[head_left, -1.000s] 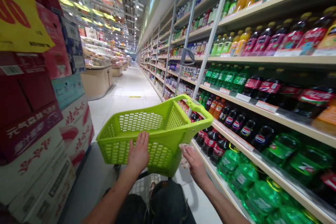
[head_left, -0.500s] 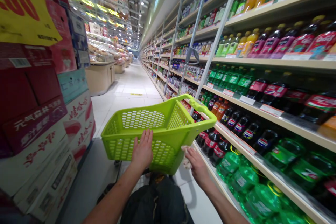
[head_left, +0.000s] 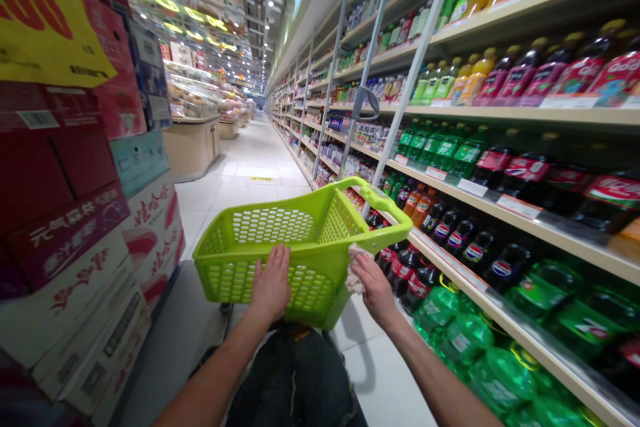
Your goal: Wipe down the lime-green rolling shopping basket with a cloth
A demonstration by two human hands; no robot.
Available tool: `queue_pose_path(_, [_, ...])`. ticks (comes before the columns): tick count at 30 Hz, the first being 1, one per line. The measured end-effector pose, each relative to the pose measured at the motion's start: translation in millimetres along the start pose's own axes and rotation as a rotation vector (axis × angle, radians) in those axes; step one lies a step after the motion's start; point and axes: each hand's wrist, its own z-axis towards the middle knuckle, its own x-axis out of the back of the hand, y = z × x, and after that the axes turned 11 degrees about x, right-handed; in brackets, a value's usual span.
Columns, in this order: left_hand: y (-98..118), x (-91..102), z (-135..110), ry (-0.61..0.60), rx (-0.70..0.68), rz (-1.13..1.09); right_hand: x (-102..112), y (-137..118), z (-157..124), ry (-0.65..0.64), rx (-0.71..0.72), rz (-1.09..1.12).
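Observation:
A lime-green plastic shopping cart (head_left: pixel 300 207) stands right in front of my knees, its handle end toward the shelves. My left hand (head_left: pixel 271 283) lies on the near side of the basket, fingers stretched out and tips at the rim. In my right hand (head_left: pixel 374 287) is a crumpled whitish cloth (head_left: pixel 356 270), pinched against the outside of the cart near its handle end. The palm side of both hands is hidden.
Shelves (head_left: pixel 500 203) of soda bottles rise along the right, with large green bottles (head_left: pixel 457 333) at the bottom. Stacked drink cartons (head_left: pixel 65 213) under a yellow price sign (head_left: pixel 45 20) stand close on the left. A tiled aisle (head_left: pixel 250 147) runs ahead past food counters (head_left: pixel 193 147).
My right hand has moved up along the cart with the cloth, from the lower side panel to just below the handle end. My left hand stays nearly in place.

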Motion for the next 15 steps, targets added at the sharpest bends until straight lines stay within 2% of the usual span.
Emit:
queue_pose_path(4, [-1.9, 0.3, -2.2, 0.005, -0.006, 0.002, 33.3, 33.2, 15.3, 0.161, -0.182, -0.135])
queue_pose_path(6, [-2.8, -0.1, -3.9, 0.023, -0.003, 0.002, 36.9, 39.2, 20.6, 0.186, -0.226, -0.168])
queue_pose_path(8, [-3.6, 0.3, -5.6, 0.032, -0.005, 0.004, 25.3, 29.4, 14.9, 0.133, -0.175, -0.139])
queue_pose_path(12, [-4.4, 4.3, -8.3, 0.005, -0.021, 0.015, -9.4, -8.5, -19.2, -0.037, 0.034, -0.064])
queue_pose_path(15, [-3.4, 6.6, -9.9, -0.007, -0.022, 0.020, -6.3, -13.5, -27.6, -0.105, 0.099, -0.040])
